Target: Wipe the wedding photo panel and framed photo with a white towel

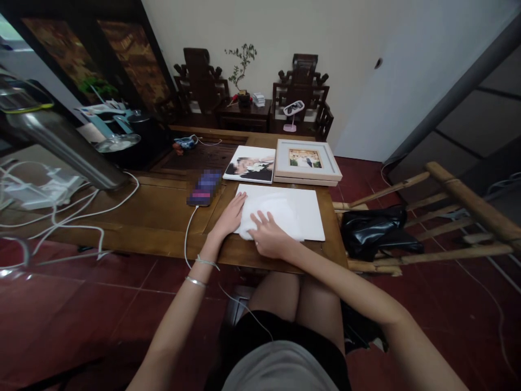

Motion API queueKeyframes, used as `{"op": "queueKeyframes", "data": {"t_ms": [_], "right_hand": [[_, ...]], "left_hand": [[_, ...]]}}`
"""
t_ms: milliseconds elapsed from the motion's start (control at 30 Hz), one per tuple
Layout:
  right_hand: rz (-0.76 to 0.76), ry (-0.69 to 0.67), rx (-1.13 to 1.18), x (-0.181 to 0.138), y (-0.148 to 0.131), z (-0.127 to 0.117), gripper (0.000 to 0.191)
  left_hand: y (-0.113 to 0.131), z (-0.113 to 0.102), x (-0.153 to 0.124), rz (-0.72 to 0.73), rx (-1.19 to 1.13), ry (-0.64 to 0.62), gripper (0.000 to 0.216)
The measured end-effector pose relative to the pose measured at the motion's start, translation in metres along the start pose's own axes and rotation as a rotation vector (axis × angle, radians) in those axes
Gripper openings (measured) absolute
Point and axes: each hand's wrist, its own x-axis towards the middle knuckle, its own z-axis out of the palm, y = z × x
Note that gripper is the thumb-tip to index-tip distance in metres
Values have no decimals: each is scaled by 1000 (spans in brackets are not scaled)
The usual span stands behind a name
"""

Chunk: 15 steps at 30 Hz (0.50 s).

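Observation:
A white cloth (277, 214) lies on a flat white board (311, 209) at the near edge of the wooden table (158, 212). My left hand (230, 216) rests flat at the cloth's left edge, fingers stretched out. My right hand (268, 236) presses on the cloth's near part with fingers spread. Neither hand grips anything. Behind the board lie an unframed photo print (250, 164) and a framed photo (305, 160) stacked on another frame.
A phone (203, 188) on a white charging cable lies left of the board. White cables and a metal pole (61, 144) crowd the left side. A black bag (376, 231) sits on a bamboo rack at the right. Dark wooden chairs (199, 84) stand by the wall.

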Motion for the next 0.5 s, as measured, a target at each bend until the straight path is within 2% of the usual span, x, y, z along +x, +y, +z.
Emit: {"op": "queueKeyframes", "data": {"t_ms": [100,167,267,400,500], "right_hand": [[-132,-13,57,-22,-6,-10,36],[-146,-36,107,-26,0,-14,35],[-33,-54,161,-16,19,-15,37],[94,31,124,16,48,-9,42],[209,76,50,40,53,-1,43]], "left_hand": [[-1,1,0,-4,15,3,50],[-3,2,1,-6,20,-5,50],[-7,3,3,-19,9,-18,50],[-10,4,4,-46,-23,-22,51],[-7,4,4,-49,-36,-5,52]]}}
